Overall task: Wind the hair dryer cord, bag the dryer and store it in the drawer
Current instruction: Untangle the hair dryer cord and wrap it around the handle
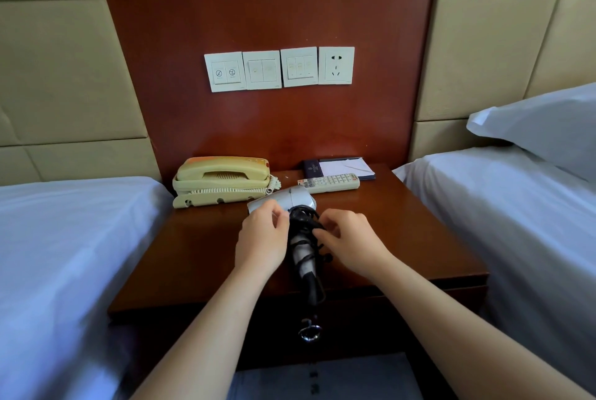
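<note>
Two hands worked the hair dryer (296,198) over the table (200,254): left hand (263,238) gripped its body, right hand (351,238) pinched the cord (304,222) wrapped round the handle (303,254). Snug, even loops seemed best.

I see the silver hair dryer (295,199) on the wooden nightstand (200,254); cream corded telephone (222,180) behind-left; white remote (332,182) behind-right.

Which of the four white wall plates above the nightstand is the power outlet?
The rightmost plate. It shows plug holes, while the three plates to its left carry only switches.
</note>
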Available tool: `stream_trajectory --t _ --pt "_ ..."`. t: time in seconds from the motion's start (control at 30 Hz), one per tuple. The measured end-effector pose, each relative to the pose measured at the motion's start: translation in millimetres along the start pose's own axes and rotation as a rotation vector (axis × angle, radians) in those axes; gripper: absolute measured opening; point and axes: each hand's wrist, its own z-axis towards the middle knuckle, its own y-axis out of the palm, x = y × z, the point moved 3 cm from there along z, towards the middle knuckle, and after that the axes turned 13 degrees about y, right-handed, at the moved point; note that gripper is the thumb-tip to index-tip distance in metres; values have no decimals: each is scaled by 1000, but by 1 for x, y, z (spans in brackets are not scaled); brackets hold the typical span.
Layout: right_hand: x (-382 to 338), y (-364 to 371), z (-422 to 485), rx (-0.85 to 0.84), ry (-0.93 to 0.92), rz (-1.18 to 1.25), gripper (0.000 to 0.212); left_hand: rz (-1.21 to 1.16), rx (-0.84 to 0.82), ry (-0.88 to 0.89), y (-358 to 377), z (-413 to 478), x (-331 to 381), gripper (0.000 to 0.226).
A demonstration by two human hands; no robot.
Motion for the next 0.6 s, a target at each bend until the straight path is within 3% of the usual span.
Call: stream_trajectory --t 0.2,0.6 --pt "-3 -1 -2 60 -25 52 19 152 -24 139 -4 1 3 24" --pt "-25 6 -5 196 -66 -255 28 297 6 287 -15 -8 -1 21"
